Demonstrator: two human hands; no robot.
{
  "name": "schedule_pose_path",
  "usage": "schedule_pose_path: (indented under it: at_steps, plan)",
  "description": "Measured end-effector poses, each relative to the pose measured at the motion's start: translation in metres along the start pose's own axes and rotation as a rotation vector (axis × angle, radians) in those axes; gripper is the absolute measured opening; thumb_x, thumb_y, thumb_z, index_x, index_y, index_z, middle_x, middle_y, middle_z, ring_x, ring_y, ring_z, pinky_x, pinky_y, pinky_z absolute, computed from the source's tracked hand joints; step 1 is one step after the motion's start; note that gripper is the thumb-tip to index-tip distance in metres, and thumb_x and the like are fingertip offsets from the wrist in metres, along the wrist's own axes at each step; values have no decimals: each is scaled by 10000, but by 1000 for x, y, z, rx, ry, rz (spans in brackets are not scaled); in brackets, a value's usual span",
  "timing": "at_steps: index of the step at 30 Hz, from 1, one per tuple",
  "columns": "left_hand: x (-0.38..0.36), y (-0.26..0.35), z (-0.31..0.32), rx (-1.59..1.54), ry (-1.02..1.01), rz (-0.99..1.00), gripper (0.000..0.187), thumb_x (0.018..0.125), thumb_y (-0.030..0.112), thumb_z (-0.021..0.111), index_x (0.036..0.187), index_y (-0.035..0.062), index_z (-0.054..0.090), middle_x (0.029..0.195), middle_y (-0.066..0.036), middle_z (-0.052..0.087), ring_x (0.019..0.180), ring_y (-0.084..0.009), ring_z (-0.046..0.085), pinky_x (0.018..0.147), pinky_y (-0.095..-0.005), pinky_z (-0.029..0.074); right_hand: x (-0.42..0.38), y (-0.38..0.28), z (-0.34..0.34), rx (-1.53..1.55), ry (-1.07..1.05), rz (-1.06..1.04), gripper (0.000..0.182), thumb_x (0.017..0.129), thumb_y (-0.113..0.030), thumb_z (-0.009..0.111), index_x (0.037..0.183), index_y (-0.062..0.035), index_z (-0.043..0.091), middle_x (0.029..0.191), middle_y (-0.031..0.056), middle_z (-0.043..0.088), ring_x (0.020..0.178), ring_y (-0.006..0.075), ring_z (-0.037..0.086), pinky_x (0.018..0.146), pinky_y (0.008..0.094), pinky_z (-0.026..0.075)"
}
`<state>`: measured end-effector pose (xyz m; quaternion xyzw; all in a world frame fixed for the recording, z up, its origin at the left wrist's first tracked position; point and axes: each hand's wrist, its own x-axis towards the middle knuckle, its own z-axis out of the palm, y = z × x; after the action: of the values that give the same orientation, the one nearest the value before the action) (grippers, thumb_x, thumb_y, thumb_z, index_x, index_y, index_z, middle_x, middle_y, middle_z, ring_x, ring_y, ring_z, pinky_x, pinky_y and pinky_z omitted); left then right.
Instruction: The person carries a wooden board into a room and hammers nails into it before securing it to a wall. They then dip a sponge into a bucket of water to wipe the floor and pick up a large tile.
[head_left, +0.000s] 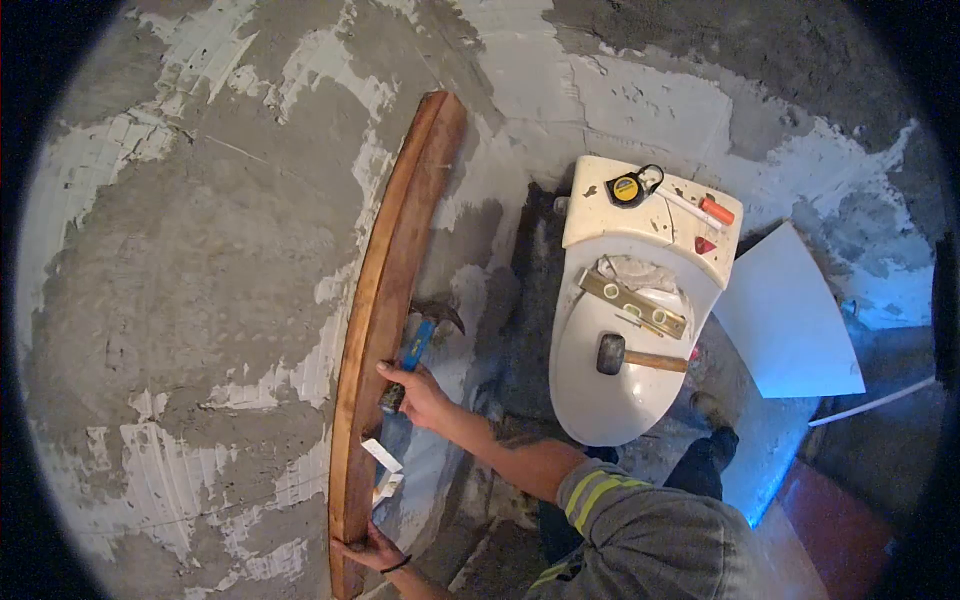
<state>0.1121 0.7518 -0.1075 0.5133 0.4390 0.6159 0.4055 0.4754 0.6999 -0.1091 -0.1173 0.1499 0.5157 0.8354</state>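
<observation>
A long brown wooden board (385, 290) stands against the plastered wall. My right hand (415, 395) is closed around the handle of a claw hammer (420, 340) with a blue and black grip, and its thumb presses on the board's edge. The hammer's head points away from me. Lower down, my left hand (372, 550), with a black band on the wrist, grips the board near its bottom end. A white angled piece (383, 470) sticks out from the board between my two hands.
Beside me stands a white toilet (590, 410). A tape measure (627, 190) and an orange-capped marker (716, 210) lie on its tank. A spirit level (632, 303) and a rubber mallet (640, 357) rest on the lid. A white panel (790, 315) leans behind it.
</observation>
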Motion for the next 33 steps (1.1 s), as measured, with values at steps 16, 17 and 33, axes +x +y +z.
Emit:
schedule_pose_path:
  at_steps: [16, 17, 33]
  plan:
    - [1, -8, -13, 206, -82, 101, 734, 839, 291, 687, 1433, 127, 289, 1466, -162, 283, 1279, -352, 391, 1031, -492, 411, -13, -8, 10, 63, -45, -28, 206, 833, -189, 714, 983, -114, 595, 895, 12, 648, 790, 158, 652, 631, 321, 542]
    - [8, -7, -16, 31, -31, -21, 718, 843, 262, 680, 1434, 150, 290, 1470, -156, 279, 1288, -346, 381, 1031, -489, 413, -10, -6, 8, 33, -37, -23, 223, 835, -185, 710, 1011, -105, 599, 930, 26, 654, 833, 165, 654, 668, 325, 546]
    - [1, 28, 17, -379, 75, -389, 758, 798, 416, 689, 1367, 15, 387, 1373, -192, 433, 1255, -347, 439, 1038, -484, 406, -24, -18, 15, 27, -33, 14, 258, 807, -191, 739, 991, -76, 600, 901, 46, 650, 785, 168, 650, 635, 312, 533]
